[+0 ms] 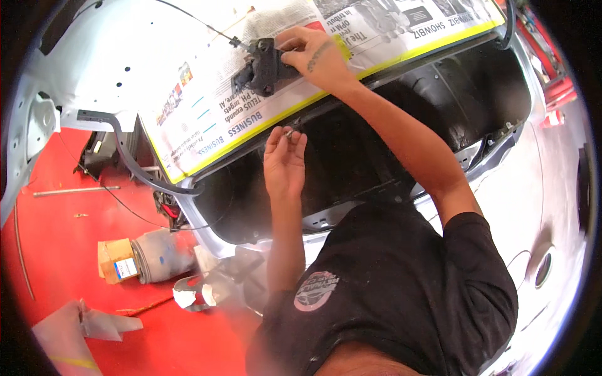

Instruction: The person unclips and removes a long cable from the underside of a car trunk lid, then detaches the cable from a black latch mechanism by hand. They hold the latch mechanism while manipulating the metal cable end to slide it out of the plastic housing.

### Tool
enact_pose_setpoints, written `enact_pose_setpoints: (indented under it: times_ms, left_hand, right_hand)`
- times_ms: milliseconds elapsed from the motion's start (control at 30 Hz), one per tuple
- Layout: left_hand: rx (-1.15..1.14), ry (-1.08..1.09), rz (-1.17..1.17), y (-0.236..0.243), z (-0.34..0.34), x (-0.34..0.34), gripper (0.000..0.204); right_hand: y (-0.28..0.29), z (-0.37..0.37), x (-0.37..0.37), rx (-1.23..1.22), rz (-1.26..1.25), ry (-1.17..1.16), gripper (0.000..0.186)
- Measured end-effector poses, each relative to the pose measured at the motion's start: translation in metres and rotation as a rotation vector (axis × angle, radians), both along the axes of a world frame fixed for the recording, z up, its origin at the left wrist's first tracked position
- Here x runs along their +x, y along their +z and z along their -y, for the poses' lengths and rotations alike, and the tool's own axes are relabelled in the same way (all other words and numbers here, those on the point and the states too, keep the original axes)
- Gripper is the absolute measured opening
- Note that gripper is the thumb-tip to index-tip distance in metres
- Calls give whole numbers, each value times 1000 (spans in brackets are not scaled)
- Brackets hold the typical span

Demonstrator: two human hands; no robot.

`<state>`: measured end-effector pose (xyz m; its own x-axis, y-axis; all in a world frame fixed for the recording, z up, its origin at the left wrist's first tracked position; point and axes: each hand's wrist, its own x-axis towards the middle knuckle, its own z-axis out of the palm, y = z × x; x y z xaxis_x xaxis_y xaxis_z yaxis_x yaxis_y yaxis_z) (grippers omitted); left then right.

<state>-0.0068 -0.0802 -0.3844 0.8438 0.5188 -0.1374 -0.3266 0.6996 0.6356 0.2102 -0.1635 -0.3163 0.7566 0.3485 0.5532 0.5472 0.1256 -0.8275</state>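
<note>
My right hand (320, 59) reaches forward and grips the right side of a black latch (268, 67), thumb and fingers closed on its edge. A thin dark cable (200, 22) runs to the latch from the upper left. The latch rests over a newspaper-covered panel (207, 119). Nearer to me and below the panel's yellow edge, my left hand (286, 166) is turned palm up. Its fingertips pinch a small metal piece (290, 133), whose exact kind is too small to tell.
Beneath the panel opens a dark compartment (357, 169) of a white car body. A curved grey hinge arm (128, 153) stands at the left. On the red floor (69, 244) lie a metal rod (76, 191), a cardboard box (116, 260) and a cloudy plastic container (164, 255).
</note>
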Motion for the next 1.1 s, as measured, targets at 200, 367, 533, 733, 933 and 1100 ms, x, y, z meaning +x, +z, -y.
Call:
enact_pose_setpoints:
  times_ms: [200,367,533,733,933,1100]
  left_hand:
    - [20,-49,44,-6,-7,-4,21]
    - [-33,-91,29,-2,-11,-6,24]
    - [6,-71,-23,4,-24,-1,26]
    - [175,-106,-85,-7,-30,4,25]
    - [300,-41,-174,-2,2,2,18]
    - [369,-35,-328,-16,34,4,18]
  right_hand:
    - [-4,0,-18,3,-5,-54,32]
    - [-27,-8,-15,45,92,-107,31]
    - [-11,12,-28,-61,155,-177,30]
    - [-34,89,-29,21,410,-378,26]
    - [-124,225,2,-233,303,-461,32]
    - [-171,277,48,-206,282,-544,30]
